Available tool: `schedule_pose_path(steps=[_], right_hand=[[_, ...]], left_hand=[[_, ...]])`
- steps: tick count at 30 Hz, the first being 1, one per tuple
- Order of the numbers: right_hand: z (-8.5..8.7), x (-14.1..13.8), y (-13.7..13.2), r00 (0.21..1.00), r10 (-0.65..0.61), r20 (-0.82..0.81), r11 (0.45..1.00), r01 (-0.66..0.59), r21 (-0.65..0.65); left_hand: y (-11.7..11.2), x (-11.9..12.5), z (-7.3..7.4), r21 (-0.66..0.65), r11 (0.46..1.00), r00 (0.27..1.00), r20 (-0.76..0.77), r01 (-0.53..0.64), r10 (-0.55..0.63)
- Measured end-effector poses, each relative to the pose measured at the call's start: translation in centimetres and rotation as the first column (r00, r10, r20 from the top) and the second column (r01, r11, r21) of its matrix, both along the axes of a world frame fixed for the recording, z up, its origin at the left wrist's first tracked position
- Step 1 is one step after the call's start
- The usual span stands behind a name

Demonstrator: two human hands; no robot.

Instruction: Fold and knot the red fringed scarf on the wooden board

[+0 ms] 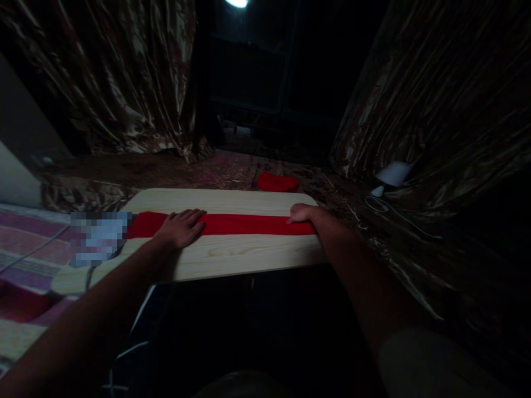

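Note:
A long strip of red cloth (249,224) lies flat along a pale wooden tabletop (232,257). My left hand (181,225) rests palm down on the strip, left of its middle, with fingers spread. At the table's right edge, my right hand (302,213) has its fingers curled on the upper edge of the strip's right end. The strip's left end runs up to a blurred-out object (99,237) on the table's left part. Another red piece of cloth (277,182) lies bunched just past the far edge of the table.
A small white lamp (394,173) with a cable stands at the right on a patterned cover. Patterned curtains (136,83) hang either side of a dark window. On the left is a striped bedspread (25,232) with a dark red item (22,303). The room is dim.

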State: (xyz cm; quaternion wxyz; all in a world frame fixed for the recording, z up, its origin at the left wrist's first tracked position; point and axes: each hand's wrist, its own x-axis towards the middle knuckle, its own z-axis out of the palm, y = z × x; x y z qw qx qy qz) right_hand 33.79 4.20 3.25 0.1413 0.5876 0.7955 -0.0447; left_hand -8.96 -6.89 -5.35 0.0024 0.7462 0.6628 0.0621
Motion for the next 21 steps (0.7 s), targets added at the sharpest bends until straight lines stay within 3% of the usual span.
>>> schedule_pose_path(steps=[3,6,9,13,16,21], right_hand=[[-1.0,-1.2,-1.8,0.995,0.068,-0.078,0.972,-0.048,0.230],[-2.7,-2.7,-4.2,0.937,0.271,-0.221,0.901,-0.166,0.401],[-5.2,-3.7,-6.1,0.874,0.405,-0.266,0.883,-0.299,0.362],[-7.9,-4.0,-6.8,0.900,0.347,-0.263,0.915,-0.264,0.304],[-8.5,-3.9,-6.6,0.905,0.333,-0.263,0.919,-0.249,0.305],[-8.3,-3.8,-6.2,0.917,0.319,-0.239,0.926,-0.247,0.285]], left_hand=[[0.1,-0.1,-0.1,0.006,1.000,1.000,-0.002,-0.008,0.008],[0.0,-0.1,-0.1,0.020,1.000,1.000,0.013,0.005,-0.005],[-0.3,0.0,-0.1,0.044,0.999,0.999,0.033,0.000,-0.002],[-0.4,0.0,-0.1,0.164,0.981,0.995,0.033,-0.100,0.096],[0.0,-0.4,0.0,0.185,0.960,0.977,0.011,-0.210,0.212],[1.0,-2.4,0.5,-0.014,0.977,0.976,-0.032,-0.214,0.213]])
